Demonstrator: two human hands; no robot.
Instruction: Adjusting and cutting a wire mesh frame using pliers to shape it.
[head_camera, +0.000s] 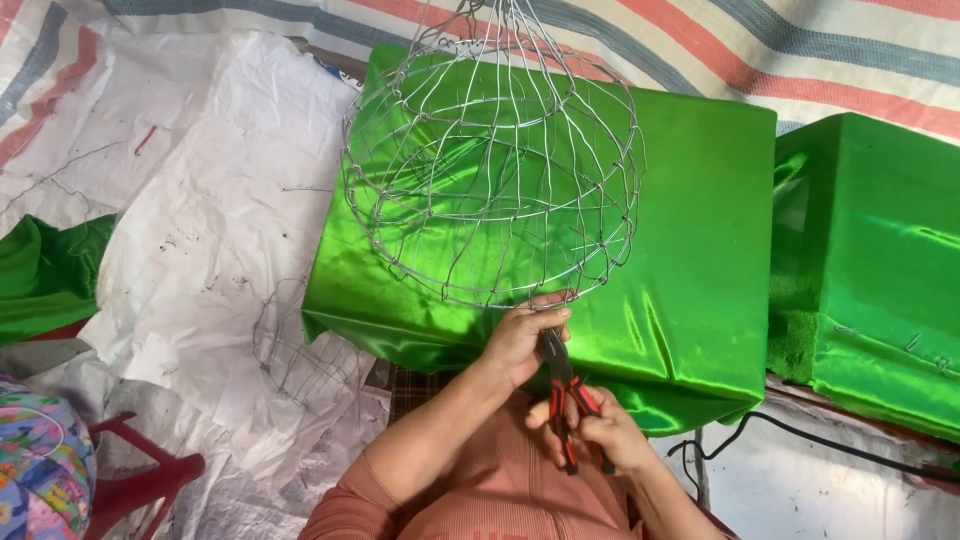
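A round wire frame (490, 160), shaped like a cage, hangs over a block covered in shiny green cloth (690, 250). My left hand (520, 340) pinches the frame's lower rim with its fingertips. My right hand (600, 430) grips the red and black handles of a pair of pliers (565, 385). The plier jaws point up to the rim, right beside my left fingers. Both forearms come up from the bottom of the view in salmon sleeves.
A second green-covered block (880, 260) stands at the right, with a black cable (800, 435) below it. White sacking (210, 240) lies at the left with a smaller wire piece (295, 350) on it. A red plastic stool (140, 480) sits bottom left.
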